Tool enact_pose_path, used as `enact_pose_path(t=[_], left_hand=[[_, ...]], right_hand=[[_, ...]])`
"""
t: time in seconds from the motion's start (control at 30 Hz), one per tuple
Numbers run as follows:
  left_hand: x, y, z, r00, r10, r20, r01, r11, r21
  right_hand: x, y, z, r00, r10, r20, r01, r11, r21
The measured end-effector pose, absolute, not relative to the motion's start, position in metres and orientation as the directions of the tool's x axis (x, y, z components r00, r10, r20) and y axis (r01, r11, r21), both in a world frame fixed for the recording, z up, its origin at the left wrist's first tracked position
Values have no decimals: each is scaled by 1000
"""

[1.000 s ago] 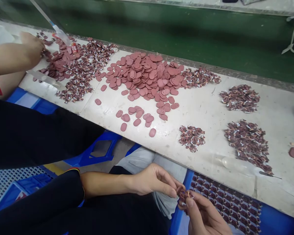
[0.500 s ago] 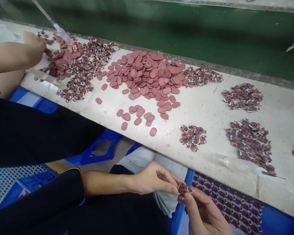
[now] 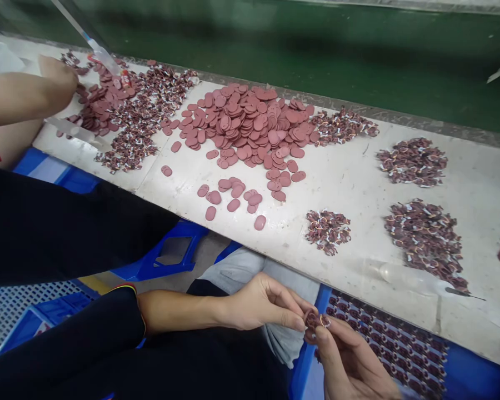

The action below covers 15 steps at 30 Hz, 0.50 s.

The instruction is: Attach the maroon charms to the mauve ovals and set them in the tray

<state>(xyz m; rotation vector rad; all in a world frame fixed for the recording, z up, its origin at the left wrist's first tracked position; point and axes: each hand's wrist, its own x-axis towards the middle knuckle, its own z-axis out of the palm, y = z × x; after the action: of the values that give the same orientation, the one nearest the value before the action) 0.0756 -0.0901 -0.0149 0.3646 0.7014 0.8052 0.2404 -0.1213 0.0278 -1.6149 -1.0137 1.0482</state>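
Pinching a small reddish-brown piece [image 3: 312,319] with a thin pale loop at one side, our two bare hands meet low in the view, just past the near edge of the table [image 3: 358,183]. Our left hand [image 3: 260,304] grasps it between thumb and fingers from the left; our right hand [image 3: 352,355] grips its other side, thumb uppermost. The fingers hide much of the piece, so we cannot tell exactly how its parts join.

We judge the step in hand to be close fingertip work on this one piece, perhaps fitting or adjusting the loop. Any further move on it would call for a light, steady hold on one side while the other fingertips guide the loop, without bending it.

Just beyond the grip and below table level, rows of similar pieces [image 3: 383,341] lie over a blue crate [image 3: 469,366]. Above the grip, on the table, sits a small cluster of looped pieces [image 3: 328,232]; to its right are a larger cluster [image 3: 425,236] and a clear bottle with a dark needle tip [image 3: 412,278]. Up and to the left spreads a heap of flat pink ovals [image 3: 250,125]. Farther left, a co-worker's hand [image 3: 58,83] reaches over the table.
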Motion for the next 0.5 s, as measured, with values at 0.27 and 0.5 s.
enact_pose_path(t=[0.27, 0.5], left_hand=[[79, -94, -11, 455, 773, -442, -536, 634, 557], [80, -96, -7, 428, 769, -475, -536, 639, 552]], right_hand=[[241, -132, 26, 301, 953, -33, 257, -114, -960], [236, -133, 25, 363, 930, -49, 210, -133, -969]])
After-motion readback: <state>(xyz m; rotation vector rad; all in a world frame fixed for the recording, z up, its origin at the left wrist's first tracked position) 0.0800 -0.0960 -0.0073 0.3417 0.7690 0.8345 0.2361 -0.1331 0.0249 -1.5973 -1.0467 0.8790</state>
